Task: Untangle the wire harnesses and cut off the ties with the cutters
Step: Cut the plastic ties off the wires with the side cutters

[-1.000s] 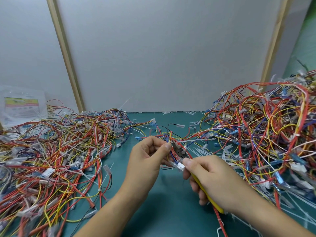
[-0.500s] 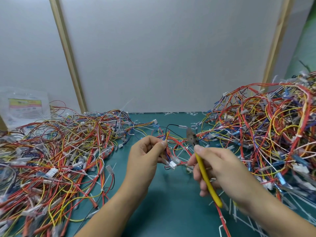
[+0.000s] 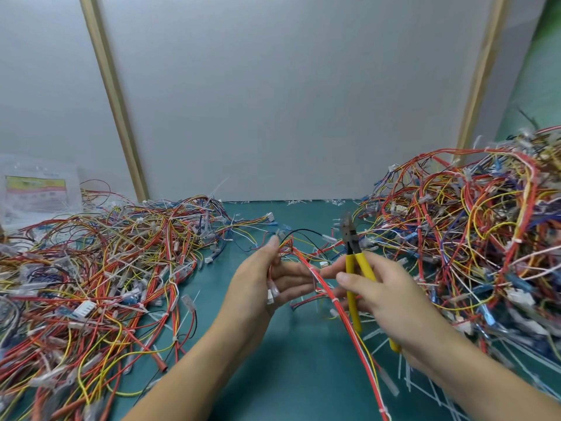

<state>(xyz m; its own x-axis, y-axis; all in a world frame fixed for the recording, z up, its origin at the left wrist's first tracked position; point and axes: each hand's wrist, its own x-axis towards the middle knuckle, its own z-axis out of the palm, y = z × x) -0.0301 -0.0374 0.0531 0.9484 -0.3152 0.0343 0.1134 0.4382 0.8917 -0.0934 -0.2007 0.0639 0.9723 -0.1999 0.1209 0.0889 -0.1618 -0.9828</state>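
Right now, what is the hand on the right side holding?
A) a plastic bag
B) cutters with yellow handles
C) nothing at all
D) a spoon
B: the right hand is wrapped round the yellow handles of the cutters, with the metal tip pointing up.

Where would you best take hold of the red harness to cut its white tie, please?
Pinch the red harness just above its white tie, from the left with the left hand: the bundle runs straight there, and the right hand with the cutters fills the right side.
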